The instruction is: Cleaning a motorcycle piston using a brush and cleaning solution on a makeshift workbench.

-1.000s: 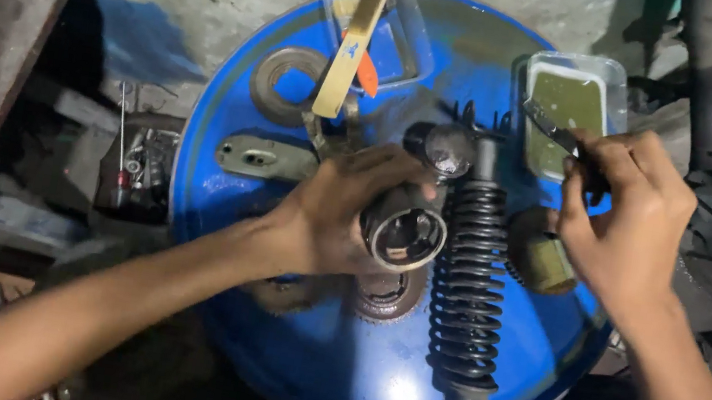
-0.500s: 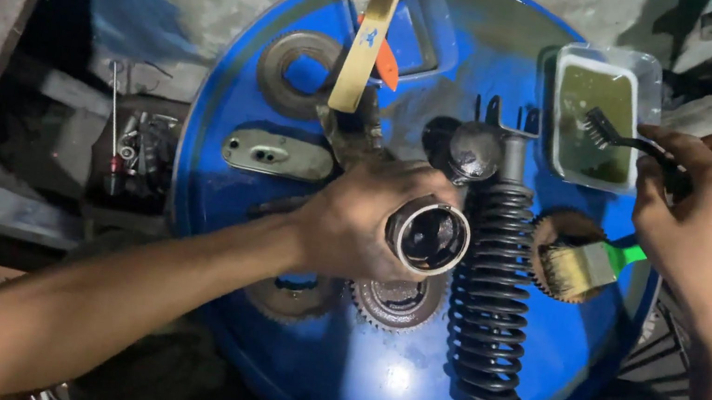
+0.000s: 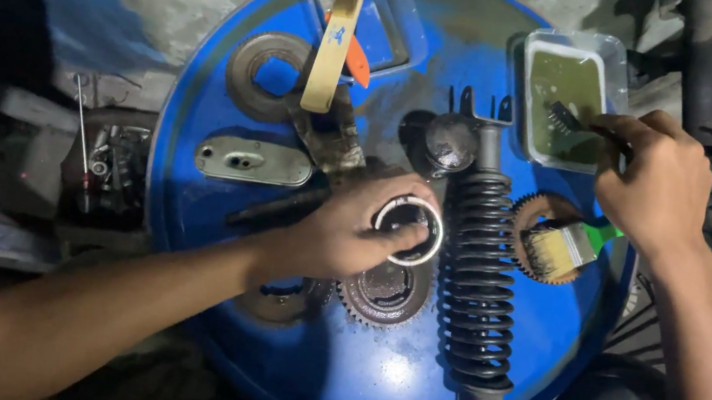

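Observation:
My left hand [image 3: 342,231] grips a short round metal sleeve [image 3: 409,229], its open end facing up, over the top of a blue drum [image 3: 369,362]. My right hand [image 3: 655,184] holds a small dark brush [image 3: 566,119] whose bristles dip into a clear plastic tub of greenish liquid [image 3: 569,96] at the drum's far right. A black coil-spring shock absorber [image 3: 477,284] lies lengthwise between my two hands.
A paintbrush with a green handle [image 3: 560,249] rests on a gear [image 3: 530,219]. Another gear [image 3: 384,294] lies under my left hand. A flat ring [image 3: 253,72], a wooden-handled tool [image 3: 336,32] and an oval metal cover [image 3: 254,159] lie on the drum's left half. Dark scrap parts [image 3: 102,167] sit off its left edge.
My right hand moved up and away with the small brush, bringing its bristles into the tub of liquid. My left hand kept the sleeve, shifting slightly right.

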